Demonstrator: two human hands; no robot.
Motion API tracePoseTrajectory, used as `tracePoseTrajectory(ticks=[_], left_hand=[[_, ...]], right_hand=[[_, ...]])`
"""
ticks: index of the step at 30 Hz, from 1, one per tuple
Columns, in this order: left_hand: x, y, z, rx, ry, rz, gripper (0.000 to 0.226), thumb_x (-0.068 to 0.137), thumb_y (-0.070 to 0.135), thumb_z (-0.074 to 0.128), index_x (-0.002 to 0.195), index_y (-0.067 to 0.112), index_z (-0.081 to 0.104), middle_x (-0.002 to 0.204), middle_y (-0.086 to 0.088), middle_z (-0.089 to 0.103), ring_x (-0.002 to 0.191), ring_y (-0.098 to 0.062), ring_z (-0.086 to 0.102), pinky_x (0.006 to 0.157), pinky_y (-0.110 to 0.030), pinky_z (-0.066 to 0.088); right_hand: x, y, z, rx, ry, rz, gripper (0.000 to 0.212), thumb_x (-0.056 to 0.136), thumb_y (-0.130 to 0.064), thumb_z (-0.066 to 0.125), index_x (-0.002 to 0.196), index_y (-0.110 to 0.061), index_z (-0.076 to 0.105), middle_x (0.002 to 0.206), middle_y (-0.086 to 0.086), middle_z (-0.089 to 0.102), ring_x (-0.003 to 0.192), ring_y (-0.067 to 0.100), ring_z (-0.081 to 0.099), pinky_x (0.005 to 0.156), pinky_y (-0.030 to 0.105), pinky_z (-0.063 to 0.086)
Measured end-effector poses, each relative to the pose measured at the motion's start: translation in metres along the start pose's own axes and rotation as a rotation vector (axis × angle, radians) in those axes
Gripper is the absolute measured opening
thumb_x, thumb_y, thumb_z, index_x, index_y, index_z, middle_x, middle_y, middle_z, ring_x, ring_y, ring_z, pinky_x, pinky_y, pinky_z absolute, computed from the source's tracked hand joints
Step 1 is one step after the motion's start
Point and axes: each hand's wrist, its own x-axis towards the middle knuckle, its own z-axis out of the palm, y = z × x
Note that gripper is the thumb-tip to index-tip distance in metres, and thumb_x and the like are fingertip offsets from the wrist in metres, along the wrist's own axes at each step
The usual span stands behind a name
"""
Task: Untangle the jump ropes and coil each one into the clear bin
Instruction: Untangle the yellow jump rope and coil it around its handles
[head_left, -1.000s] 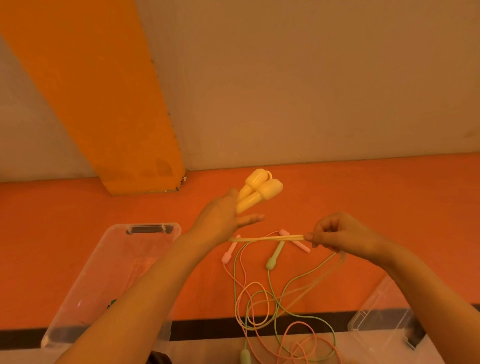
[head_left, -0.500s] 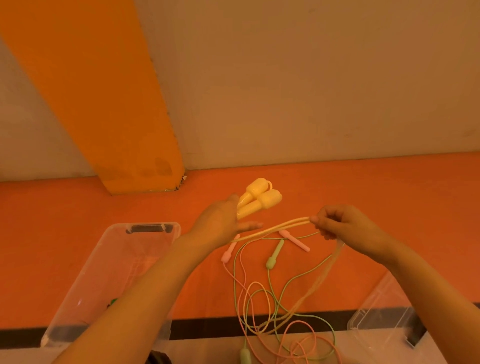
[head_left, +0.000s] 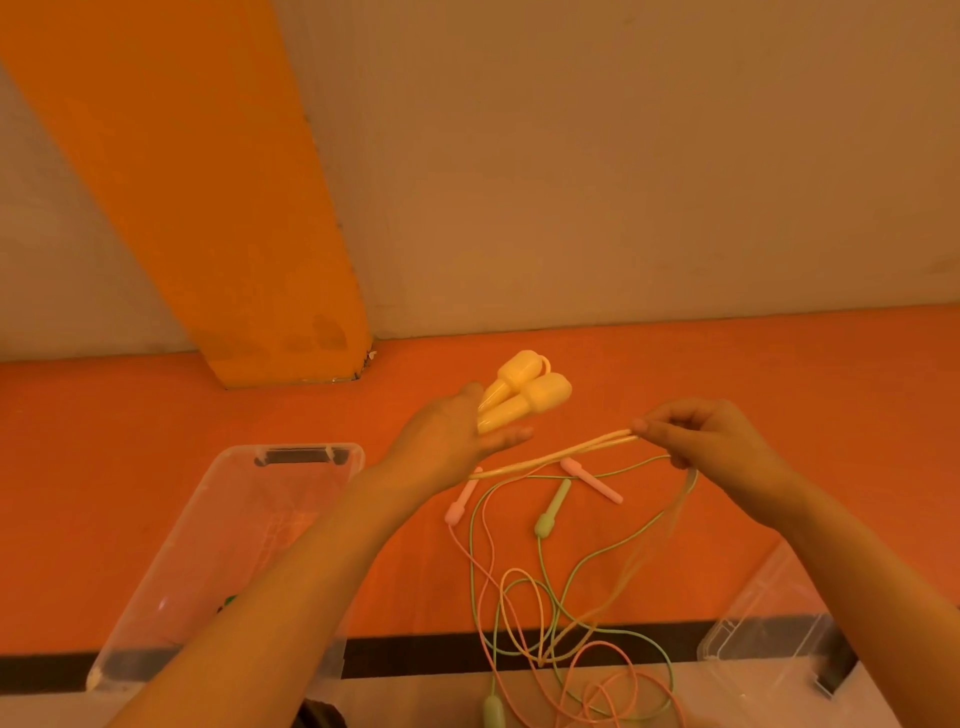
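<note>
Left hand (head_left: 447, 441): raised above the orange floor (head_left: 156, 467), fingers closed around the shafts of the two yellow handles (head_left: 524, 400), whose bulbous ends stick out past the fingers toward the wall; one finger lies stretched out straight below them. Right hand (head_left: 711, 441): level with the left, thumb and fingers pinching several strands of the yellow rope (head_left: 561, 457) gathered together. The strands run taut from that pinch back toward the left wrist; a further pale length hangs blurred from under the right hand down toward the tangle.

Below the hands, on the floor: the pink rope (head_left: 597, 675) and the green rope (head_left: 571, 582) lie looped through each other, not yet sorted. Two pink handles are visible, one (head_left: 460, 504) just beside the left wrist, the other (head_left: 592, 480) under the taut yellow strands. One green handle (head_left: 551, 512) lies between them, tilted; a second green handle (head_left: 493, 712) sits at the bottom edge of the view.

Left of the tangle, partly under the left forearm: a clear bin (head_left: 249, 499) with a dark latch at its far rim; a small dark-green item is inside, too hidden to identify. No rope is in it. At lower right: a second clear container (head_left: 763, 644), cut off by the right arm.

Behind: a pale wall (head_left: 623, 182) and an orange pillar (head_left: 208, 208) meeting the floor
</note>
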Motion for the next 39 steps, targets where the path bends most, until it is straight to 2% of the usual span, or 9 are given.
tracePoseTrajectory(ticks=[5,10,13,17,21,24,29,33,39], left_hand=[[0.0,-0.001,0.001,0.019,0.018,0.029,0.041,0.088,0.06,0.049,0.095,0.021,0.039,0.081,0.0,0.051,0.074,-0.022,0.049,0.059,-0.033,0.031],[0.001,-0.004,0.003,0.094,0.016,0.041,0.039,0.09,0.06,0.046,0.098,0.022,0.04,0.089,-0.004,0.056,0.076,-0.021,0.051,0.059,-0.033,0.033],[0.0,-0.003,0.003,0.132,-0.005,0.067,0.045,0.09,0.059,0.046,0.11,0.019,0.046,0.097,-0.006,0.061,0.08,-0.022,0.053,0.061,-0.033,0.038],[-0.003,0.002,0.003,0.205,-0.055,0.132,0.052,0.09,0.061,0.046,0.119,0.018,0.046,0.106,-0.009,0.063,0.091,-0.027,0.058,0.071,-0.038,0.046],[-0.006,0.007,0.002,0.219,-0.076,0.184,0.059,0.086,0.065,0.045,0.121,0.018,0.046,0.107,-0.01,0.063,0.094,-0.028,0.059,0.073,-0.039,0.048],[-0.009,0.01,0.002,0.198,-0.077,0.212,0.062,0.084,0.067,0.044,0.124,0.019,0.046,0.104,-0.009,0.063,0.091,-0.027,0.059,0.071,-0.039,0.047],[-0.011,0.015,0.004,0.162,-0.143,0.263,0.082,0.07,0.078,0.039,0.131,0.024,0.043,0.104,-0.007,0.063,0.091,-0.026,0.059,0.071,-0.038,0.048],[-0.01,0.017,0.005,0.191,-0.173,0.259,0.079,0.073,0.07,0.059,0.135,0.024,0.041,0.11,-0.009,0.063,0.098,-0.028,0.059,0.076,-0.039,0.049],[-0.015,0.017,0.007,0.297,-0.249,0.287,0.081,0.067,0.07,0.067,0.128,0.022,0.045,0.105,-0.006,0.062,0.09,-0.022,0.058,0.069,-0.032,0.047]], right_hand=[[-0.001,-0.001,0.0,-0.019,-0.027,0.018,0.018,0.08,-0.021,0.073,0.074,-0.003,0.071,0.047,-0.01,0.046,0.044,0.002,0.036,0.043,0.016,0.03],[-0.003,-0.005,-0.001,0.02,-0.064,0.002,0.006,0.078,-0.017,0.074,0.077,-0.012,0.074,0.06,0.01,0.045,0.051,0.012,0.037,0.044,0.019,0.03],[-0.002,-0.006,-0.002,0.043,-0.057,-0.017,0.003,0.078,-0.016,0.073,0.076,-0.014,0.074,0.065,0.011,0.053,0.056,0.013,0.043,0.052,0.025,0.036],[-0.003,-0.006,-0.002,0.076,-0.072,-0.031,0.018,0.068,-0.027,0.073,0.079,-0.013,0.075,0.071,0.014,0.053,0.063,0.015,0.046,0.059,0.027,0.038],[-0.001,-0.002,-0.003,0.148,-0.05,-0.038,0.008,0.071,-0.021,0.071,0.076,-0.016,0.074,0.075,-0.001,0.068,0.071,0.005,0.059,0.065,0.017,0.046],[0.001,-0.001,-0.005,0.174,-0.029,-0.009,0.018,0.07,-0.03,0.071,0.077,-0.014,0.074,0.078,0.001,0.068,0.072,0.005,0.058,0.068,0.024,0.046],[0.001,-0.004,-0.006,0.185,-0.004,-0.016,0.022,0.067,-0.03,0.072,0.077,-0.01,0.071,0.061,-0.009,0.061,0.056,-0.001,0.051,0.055,0.018,0.04],[0.002,-0.004,-0.004,0.182,-0.009,-0.036,0.017,0.07,-0.026,0.072,0.075,-0.01,0.069,0.06,-0.011,0.06,0.056,0.0,0.05,0.056,0.019,0.039],[0.003,-0.006,-0.004,0.188,-0.02,-0.061,0.014,0.068,-0.028,0.072,0.071,-0.014,0.071,0.062,-0.009,0.06,0.057,0.002,0.048,0.056,0.018,0.039]])
